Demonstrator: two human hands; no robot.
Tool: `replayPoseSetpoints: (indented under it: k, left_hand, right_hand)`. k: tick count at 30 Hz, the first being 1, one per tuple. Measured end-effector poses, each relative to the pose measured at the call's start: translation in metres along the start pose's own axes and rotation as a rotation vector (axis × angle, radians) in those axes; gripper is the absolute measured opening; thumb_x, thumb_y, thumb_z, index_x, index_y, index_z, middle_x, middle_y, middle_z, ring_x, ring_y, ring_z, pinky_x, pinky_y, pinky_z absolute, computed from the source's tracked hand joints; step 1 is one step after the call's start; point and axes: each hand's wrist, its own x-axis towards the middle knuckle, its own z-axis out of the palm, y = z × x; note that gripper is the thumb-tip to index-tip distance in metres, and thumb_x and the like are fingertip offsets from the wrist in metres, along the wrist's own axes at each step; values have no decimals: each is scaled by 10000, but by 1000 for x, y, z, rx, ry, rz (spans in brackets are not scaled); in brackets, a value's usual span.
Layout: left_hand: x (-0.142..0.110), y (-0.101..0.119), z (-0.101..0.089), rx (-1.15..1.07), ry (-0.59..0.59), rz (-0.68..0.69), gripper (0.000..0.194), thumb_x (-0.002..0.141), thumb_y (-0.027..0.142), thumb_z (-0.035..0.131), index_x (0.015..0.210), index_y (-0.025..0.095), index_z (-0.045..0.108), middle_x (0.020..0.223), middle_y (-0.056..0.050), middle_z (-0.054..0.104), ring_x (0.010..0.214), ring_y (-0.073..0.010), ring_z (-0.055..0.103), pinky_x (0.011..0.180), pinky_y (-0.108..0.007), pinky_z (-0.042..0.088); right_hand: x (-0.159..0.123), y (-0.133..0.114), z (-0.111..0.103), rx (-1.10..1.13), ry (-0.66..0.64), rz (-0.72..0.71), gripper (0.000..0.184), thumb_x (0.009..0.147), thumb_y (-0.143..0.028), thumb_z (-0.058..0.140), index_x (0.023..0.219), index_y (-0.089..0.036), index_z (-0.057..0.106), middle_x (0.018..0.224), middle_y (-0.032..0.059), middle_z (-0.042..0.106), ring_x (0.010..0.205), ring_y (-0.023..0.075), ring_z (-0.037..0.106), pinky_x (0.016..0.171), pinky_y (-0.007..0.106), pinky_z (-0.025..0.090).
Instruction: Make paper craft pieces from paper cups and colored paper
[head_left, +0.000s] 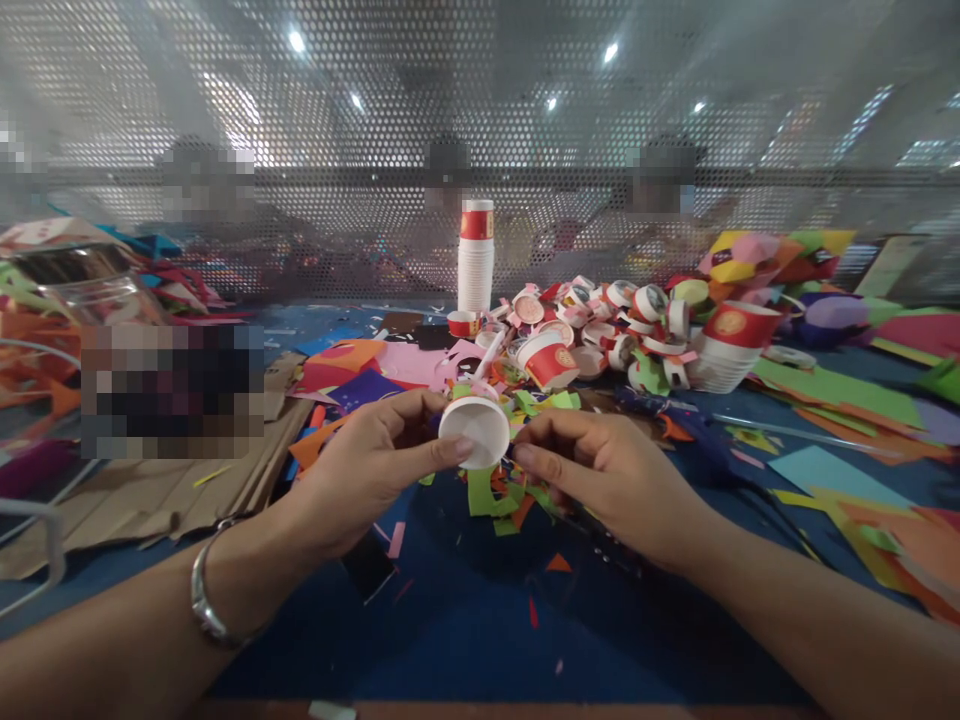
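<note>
My left hand (386, 450) grips a small white paper cup (487, 425) by its edge, thumb inside and fingers behind. The cup's open side faces me, and green and orange bits of paper show at its top edge. Close to the cup's right edge, my right hand (592, 460) is closed with thumb and index finger pinched. What sits in that pinch, if anything, is too small to make out. Beneath both hands lie green and orange paper scraps (495, 495).
A tall stack of paper cups (475, 265) stands at the back, beside a heap of cut cup pieces (592, 315). Flattened cardboard (172, 500) lies left, coloured paper sheets (840, 395) right. A dark-blue glue gun-like tool (694, 445) rests right of my hand. A perforated metal screen (360, 180) rises behind.
</note>
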Motion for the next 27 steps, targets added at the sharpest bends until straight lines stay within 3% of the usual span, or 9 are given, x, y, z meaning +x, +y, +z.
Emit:
replayPoseSetpoints:
  k: [10, 17, 22, 27]
  left_hand:
    - [-2, 1, 3, -31, -56, 8, 175, 817, 272, 825, 963, 216, 746, 954, 18, 756, 862, -82, 663, 800, -184, 504]
    - [4, 0, -5, 47, -43, -42, 279, 808, 310, 817, 1062, 219, 743, 1074, -44, 761, 892, -143, 685, 758, -229, 543]
    - [6, 6, -12, 294, -227, -69, 221, 850, 334, 748, 1045, 234, 784, 941, -61, 781, 801, -188, 702, 672, -264, 556]
    - [2, 5, -13, 521, -432, -61, 227, 851, 373, 734, 1045, 270, 791, 775, -6, 743, 549, -123, 614, 488, -194, 453]
  right_hand:
    - [0, -2, 1, 29, -30, 4, 270, 916, -459, 694, 914, -189, 672, 728, -26, 564, 559, 88, 481, 520, 238, 384]
    - [-3, -2, -6, -64, 14, 26, 312, 937, -498, 645, 863, -196, 666, 663, -28, 525, 521, 99, 484, 486, 250, 365]
    - [-2, -5, -16, -155, 163, -39, 306, 918, -489, 673, 831, -196, 685, 713, 1, 606, 521, 100, 516, 488, 260, 387]
    - [0, -4, -27, -208, 226, -51, 272, 899, -457, 702, 802, -204, 681, 668, -8, 592, 507, 105, 516, 489, 272, 385]
